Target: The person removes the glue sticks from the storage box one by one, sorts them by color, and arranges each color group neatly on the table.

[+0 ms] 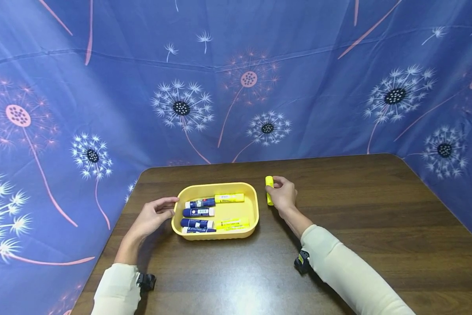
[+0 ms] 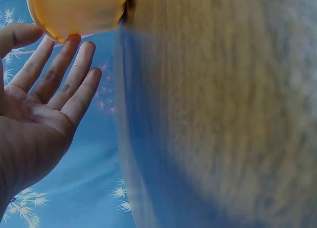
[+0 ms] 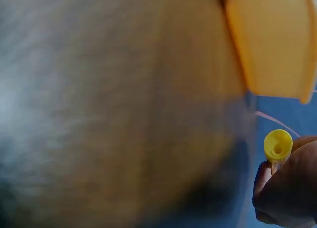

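Observation:
A yellow plastic basket [image 1: 255, 205] stands on the table, with several blue, white-ended glue sticks [image 1: 198, 212] on its left side and several yellow glue sticks [image 1: 229, 198] on its right. My left hand [image 1: 153, 216] is at the basket's left end, its fingers fairly straight and the fingertips touching the rim; the left wrist view has the same hand [image 2: 44, 94] under the basket's end. Right of the basket, my right hand [image 1: 284, 195] pinches another yellow glue stick [image 1: 269, 201] between thumb and fingers. In the right wrist view its round end [image 3: 278, 145] faces the camera.
The brown wooden table [image 1: 358, 218] stretches to the right and front of the basket. A blue cloth with dandelion prints [image 1: 228, 35] hangs behind the table's far edge. Each sleeve carries a small black wrist camera [image 1: 302, 261].

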`<act>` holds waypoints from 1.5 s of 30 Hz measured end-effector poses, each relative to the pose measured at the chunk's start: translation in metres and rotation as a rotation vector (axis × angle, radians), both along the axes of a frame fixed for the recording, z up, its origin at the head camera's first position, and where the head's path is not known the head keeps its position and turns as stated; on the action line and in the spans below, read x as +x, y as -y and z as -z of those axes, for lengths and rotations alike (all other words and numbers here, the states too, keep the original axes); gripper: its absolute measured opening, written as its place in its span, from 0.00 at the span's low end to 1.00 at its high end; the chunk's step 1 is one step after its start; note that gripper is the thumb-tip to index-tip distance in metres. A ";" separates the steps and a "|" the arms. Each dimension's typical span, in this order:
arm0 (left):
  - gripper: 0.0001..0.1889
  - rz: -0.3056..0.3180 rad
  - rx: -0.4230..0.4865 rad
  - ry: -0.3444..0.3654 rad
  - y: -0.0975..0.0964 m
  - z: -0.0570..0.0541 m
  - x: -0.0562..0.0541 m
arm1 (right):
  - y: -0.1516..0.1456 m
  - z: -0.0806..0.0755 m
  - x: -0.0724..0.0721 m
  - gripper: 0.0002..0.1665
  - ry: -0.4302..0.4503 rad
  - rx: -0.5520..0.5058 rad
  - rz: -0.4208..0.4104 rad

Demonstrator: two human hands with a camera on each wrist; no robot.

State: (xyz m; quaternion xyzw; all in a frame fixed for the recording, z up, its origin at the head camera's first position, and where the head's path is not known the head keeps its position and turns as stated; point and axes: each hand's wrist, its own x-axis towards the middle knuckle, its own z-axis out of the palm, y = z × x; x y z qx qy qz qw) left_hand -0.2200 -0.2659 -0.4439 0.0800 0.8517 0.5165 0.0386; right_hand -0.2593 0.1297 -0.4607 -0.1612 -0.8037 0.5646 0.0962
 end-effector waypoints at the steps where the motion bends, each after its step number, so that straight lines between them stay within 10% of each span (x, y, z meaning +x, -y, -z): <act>1: 0.22 0.008 -0.006 -0.004 0.000 0.000 0.000 | 0.000 0.002 0.001 0.27 0.011 0.014 -0.003; 16: 0.23 0.020 0.014 0.019 0.004 0.000 0.002 | 0.004 0.010 0.000 0.27 0.023 0.242 -0.077; 45: 0.24 0.012 -0.004 0.040 0.002 -0.002 0.001 | -0.008 -0.001 -0.003 0.30 0.012 0.230 -0.131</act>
